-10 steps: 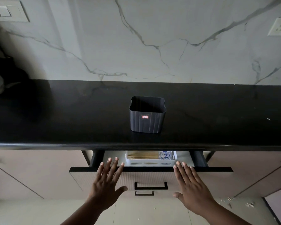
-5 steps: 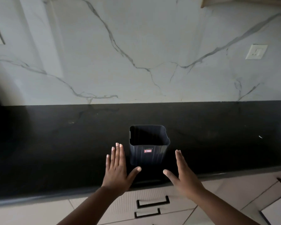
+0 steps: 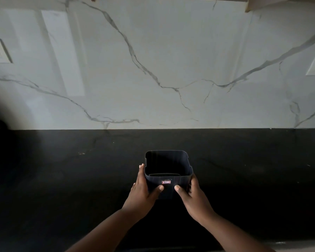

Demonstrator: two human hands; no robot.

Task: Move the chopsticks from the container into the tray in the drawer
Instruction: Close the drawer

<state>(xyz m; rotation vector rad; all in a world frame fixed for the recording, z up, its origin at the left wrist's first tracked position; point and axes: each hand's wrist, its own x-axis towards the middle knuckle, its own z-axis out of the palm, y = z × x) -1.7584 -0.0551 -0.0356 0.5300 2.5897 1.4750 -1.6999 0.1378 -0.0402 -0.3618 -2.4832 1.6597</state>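
I see the dark container (image 3: 168, 171) upright on the black countertop (image 3: 62, 179), clasped between both hands: my left hand (image 3: 142, 191) wraps its left wall, my right hand (image 3: 191, 195) its right wall, both thumbs pressing the front face below the small label (image 3: 166, 182)

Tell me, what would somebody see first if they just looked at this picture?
First, two hands around a dark container in the middle of the black counter: the left hand grips its left side and the right hand grips its right side, thumbs on the front by a small red label. No chopsticks show inside it. Behind rises a white marble wall with grey veins.
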